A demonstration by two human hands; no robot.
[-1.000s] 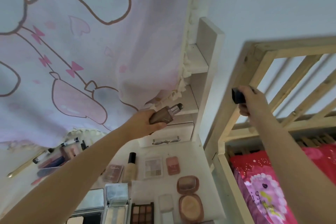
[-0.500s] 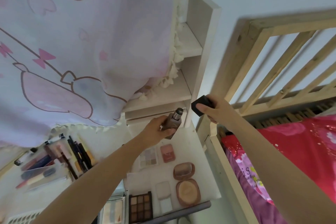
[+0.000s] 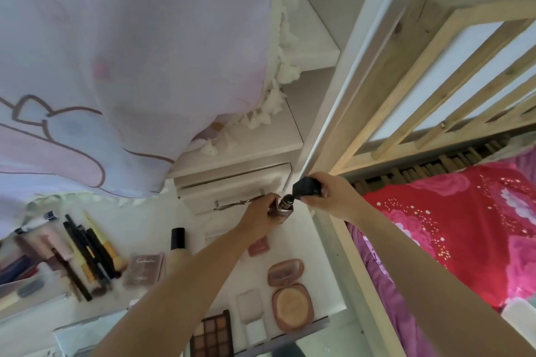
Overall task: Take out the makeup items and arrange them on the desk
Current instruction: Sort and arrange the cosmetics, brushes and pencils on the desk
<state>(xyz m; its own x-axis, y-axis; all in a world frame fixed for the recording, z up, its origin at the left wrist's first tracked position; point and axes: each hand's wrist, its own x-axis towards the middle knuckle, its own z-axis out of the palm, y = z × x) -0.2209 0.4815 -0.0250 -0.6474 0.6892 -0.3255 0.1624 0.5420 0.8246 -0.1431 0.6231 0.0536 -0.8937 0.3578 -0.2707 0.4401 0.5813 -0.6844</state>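
Bottle (image 3: pixel 280 207) sits in my left hand (image 3: pixel 262 216), fingers wrapped round its brown body, pump neck bare and pointing toward my right. Black cap (image 3: pixel 307 187) pinched in my right hand (image 3: pixel 329 197) between thumb and fingertips, its lower corner just touching the bottle's neck (not seated on it). Both held above the white desk (image 3: pixel 162 217), in front of the small drawer (image 3: pixel 232 194). Below my left forearm: a pink compact (image 3: pixel 259 246), an open powder compact (image 3: pixel 291 294), an eyeshadow palette (image 3: pixel 213 336), a tall cream bottle with black cap (image 3: pixel 177 243). Further left, pencils and brushes (image 3: pixel 87 252) lie loose. Right of my right arm, red floral bedding (image 3: pixel 452 229) under a wooden bed frame (image 3: pixel 406 72).
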